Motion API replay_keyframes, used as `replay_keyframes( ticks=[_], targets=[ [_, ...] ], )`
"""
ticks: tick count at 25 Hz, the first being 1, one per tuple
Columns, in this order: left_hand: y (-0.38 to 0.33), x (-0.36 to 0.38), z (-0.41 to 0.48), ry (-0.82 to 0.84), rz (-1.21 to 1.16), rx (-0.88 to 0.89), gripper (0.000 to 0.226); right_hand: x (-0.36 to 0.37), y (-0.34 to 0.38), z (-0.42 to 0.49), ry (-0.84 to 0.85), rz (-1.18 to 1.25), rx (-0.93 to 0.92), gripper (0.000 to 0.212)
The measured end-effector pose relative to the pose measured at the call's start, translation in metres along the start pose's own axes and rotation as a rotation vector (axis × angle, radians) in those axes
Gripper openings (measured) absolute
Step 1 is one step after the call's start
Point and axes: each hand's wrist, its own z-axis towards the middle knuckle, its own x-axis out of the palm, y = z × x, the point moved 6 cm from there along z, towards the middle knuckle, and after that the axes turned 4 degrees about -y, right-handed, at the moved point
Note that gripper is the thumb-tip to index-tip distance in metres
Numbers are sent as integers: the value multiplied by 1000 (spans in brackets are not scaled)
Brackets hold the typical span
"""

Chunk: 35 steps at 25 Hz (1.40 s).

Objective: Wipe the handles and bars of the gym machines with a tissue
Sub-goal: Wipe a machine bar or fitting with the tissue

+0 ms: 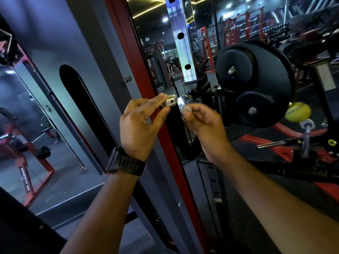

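A black machine handle [175, 118] with a shiny metal end cap [169, 102] stands upright at the centre of the view. My left hand [141, 125], with a black watch on the wrist, pinches the cap between thumb and fingers. My right hand [205, 125] is just right of the handle, its fingers curled round a small crumpled tissue [184, 111] held against the handle's upper part. A second round metal cap [184, 101] shows just above the tissue.
A red machine upright [139, 57] runs diagonally behind the hands, beside a grey panel with a dark slot [80, 99]. Black weight plates [256, 77] hang at the right, with a yellow-green knob [298, 112] and red frame parts [275, 142] below them.
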Motion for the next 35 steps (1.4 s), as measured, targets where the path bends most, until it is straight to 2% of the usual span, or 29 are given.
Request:
replay_keyframes(
  ticks=[2, 4, 9, 14, 16, 19, 22, 26, 29, 32, 33, 35],
  targets=[
    [2, 1, 1, 20, 6, -1, 32, 4, 4, 13, 89, -9, 21, 13],
    [3, 1, 0, 36, 23, -5, 32, 8, -1, 17, 179, -3, 115, 19],
    [3, 1, 0, 13, 42, 6, 32, 17, -2, 26, 279, 118, 258, 21],
    [2, 1, 0, 25, 57, 29, 33, 9, -10, 17, 330, 70, 327, 21],
    [0, -1, 0, 11, 59, 38, 32, 0, -15, 7, 324, -77, 354, 18],
    [0, 1, -1, 6, 53, 45, 32, -11, -16, -7, 119, -169, 188, 11],
    [3, 1, -2, 8, 51, 26, 34, -7, -11, -37, -124, -243, -197, 9],
    [0, 2, -5, 5, 38, 49, 36, -2, -8, -58, -124, -457, -564, 9],
    [-1, 1, -6, 4, 43, 57, 37, 1, -4, -63, -171, -577, -705, 14],
    [-1, 2, -6, 19, 46, 68, 37, 1, -6, -67, -123, -736, -828, 15],
    [-1, 1, -5, 17, 42, 65, 37, 0, -11, -70, -92, -759, -806, 13],
    [-2, -1, -5, -9, 49, 75, 37, -1, -22, -72, -35, -774, -637, 12]
  ],
)
